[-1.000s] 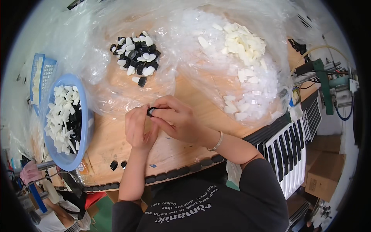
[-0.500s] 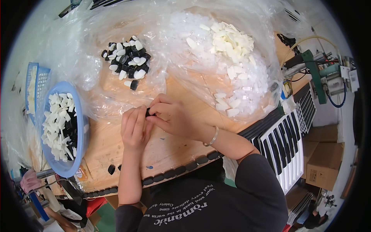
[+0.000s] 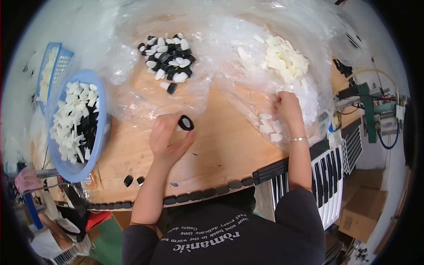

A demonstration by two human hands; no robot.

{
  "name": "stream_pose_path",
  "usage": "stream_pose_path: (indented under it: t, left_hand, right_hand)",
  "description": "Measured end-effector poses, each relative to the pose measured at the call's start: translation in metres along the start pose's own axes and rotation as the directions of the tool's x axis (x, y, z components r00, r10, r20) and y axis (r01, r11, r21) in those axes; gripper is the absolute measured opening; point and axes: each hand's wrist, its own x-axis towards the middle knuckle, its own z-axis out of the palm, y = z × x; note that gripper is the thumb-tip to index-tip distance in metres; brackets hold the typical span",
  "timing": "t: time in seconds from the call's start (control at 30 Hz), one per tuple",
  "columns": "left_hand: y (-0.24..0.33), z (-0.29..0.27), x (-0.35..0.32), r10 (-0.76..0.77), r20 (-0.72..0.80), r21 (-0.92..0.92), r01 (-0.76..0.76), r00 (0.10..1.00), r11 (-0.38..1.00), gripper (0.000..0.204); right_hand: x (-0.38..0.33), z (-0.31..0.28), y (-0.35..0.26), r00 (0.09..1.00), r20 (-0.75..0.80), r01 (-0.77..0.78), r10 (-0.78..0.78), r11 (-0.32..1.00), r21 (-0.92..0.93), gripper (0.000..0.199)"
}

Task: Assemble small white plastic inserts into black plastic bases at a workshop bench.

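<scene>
Gripping a black oval ring-shaped piece with a white oval centre (image 3: 186, 123) in left hand (image 3: 170, 140), pinched at thumb and fingers, mid-frame. Got right hand (image 3: 288, 107) curled, fingers bent in, right of centre, just beside flat white oval chips (image 3: 271, 127); can't tell if holding anything.

Beyond right hand, upper right: heap of thin cream flakes (image 3: 286, 59), on glossy, crinkled clear plastic sheeting (image 3: 117, 66). Covering much of the wooden tabletop (image 3: 221, 145), bunched around both work piles.

Upper centre-left: pile of mixed black and white rounded pieces (image 3: 168, 57). Far left: smooth blue oval plastic basin (image 3: 76, 173), heaped with white and black parts; behind it, blue lattice basket (image 3: 66, 55). Lower left, near left forearm: two small black blocks (image 3: 128, 180). Lower right: white rack with black slots (image 3: 327, 185).
</scene>
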Motion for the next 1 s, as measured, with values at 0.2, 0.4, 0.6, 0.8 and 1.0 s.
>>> stream_pose_path:
  t: [0.2, 0.4, 0.6, 0.8, 1.0]
  left_hand:
    - [-0.006, 0.001, -0.004, -0.023, -0.038, -0.018, 0.022, 0.999, 1.0, 0.045]
    - [-0.006, 0.001, -0.006, 0.03, -0.057, 0.031, -0.028, 0.998, 0.999, 0.048]
    - [-0.003, 0.003, -0.003, 0.088, -0.102, 0.051, -0.083, 0.991, 0.995, 0.05]
    - [-0.004, 0.004, -0.005, 0.096, -0.113, 0.025, -0.094, 0.989, 0.995, 0.05]
    - [0.0, 0.002, -0.004, 0.11, -0.112, 0.025, -0.108, 0.988, 0.994, 0.049]
  right_hand:
    - [-0.011, -0.032, -0.087, 0.995, -0.019, -0.053, 0.103, 0.649, 0.759, 0.01]
    - [-0.066, -0.026, -0.194, 0.965, -0.122, 0.15, -0.233, 0.107, 0.983, 0.007]
    - [-0.071, -0.014, -0.207, 0.838, -0.483, 0.542, -0.255, 0.273, 0.795, 0.012]
    - [-0.076, -0.003, -0.213, 0.762, -0.585, 0.647, -0.279, 0.291, 0.705, 0.016]
    - [-0.076, -0.009, -0.216, 0.678, -0.639, 0.735, -0.362, 0.319, 0.599, 0.019]
